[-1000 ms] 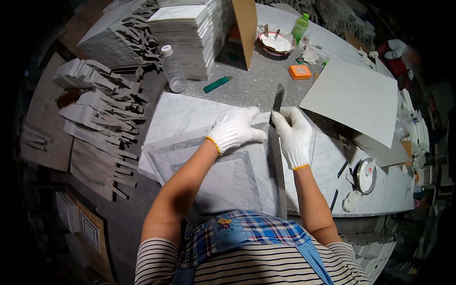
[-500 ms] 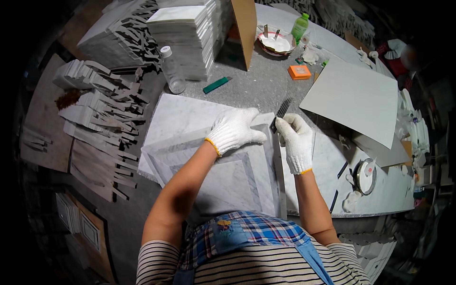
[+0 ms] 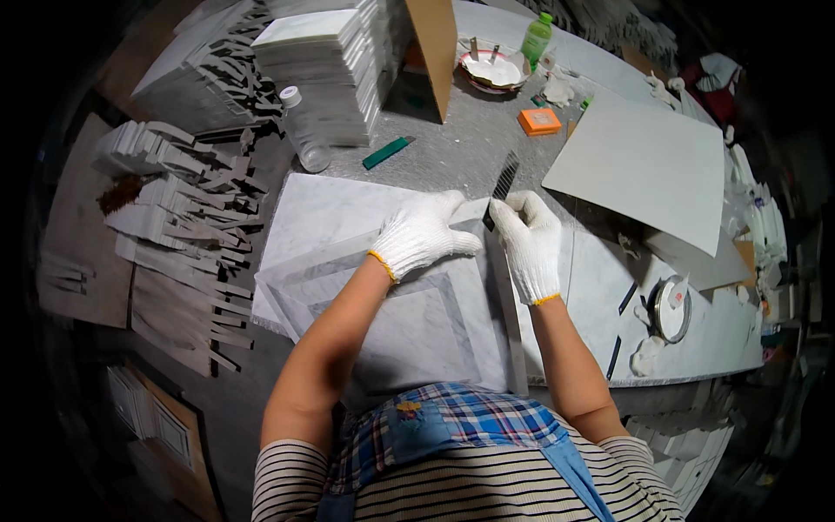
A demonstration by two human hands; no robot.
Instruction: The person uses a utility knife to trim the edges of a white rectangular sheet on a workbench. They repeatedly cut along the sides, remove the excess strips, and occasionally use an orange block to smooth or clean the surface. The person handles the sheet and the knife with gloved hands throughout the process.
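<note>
Right hand [image 3: 531, 244]: the grip is closed, thumb against fingers, on the lower end of a dark striped strip [image 3: 504, 177] that resembles a cutter blade. Compared with half a second ago, the hand sits further forward and the strip stands steeper, close to its angle one second ago. Judged from this, attention to the panel's far right corner continues; whether the strip actually bears on the edge is hard to confirm, as the fingers hide its lower end.

Left hand [image 3: 426, 233]: unchanged in position on the panel, thumb spread from the fingers, laid over the surface and holding no separate item. The marbled panel [image 3: 417, 326], grey-bordered, lies in front of the person, its far right corner between the two hands. The whole view is slightly shifted (a head movement, by the look of it).

Markings: the orange box [image 3: 539, 122] on the grey bench [image 3: 452, 165] carries a pale print on its top, too small to read. The round tin [image 3: 671, 311] at the right shows a small red mark, also illegible. The green bottle [image 3: 537, 41] offers no readable lettering, and no label is evident on the clear bottle [image 3: 304, 135]. No writing is noted on the panel.
</note>
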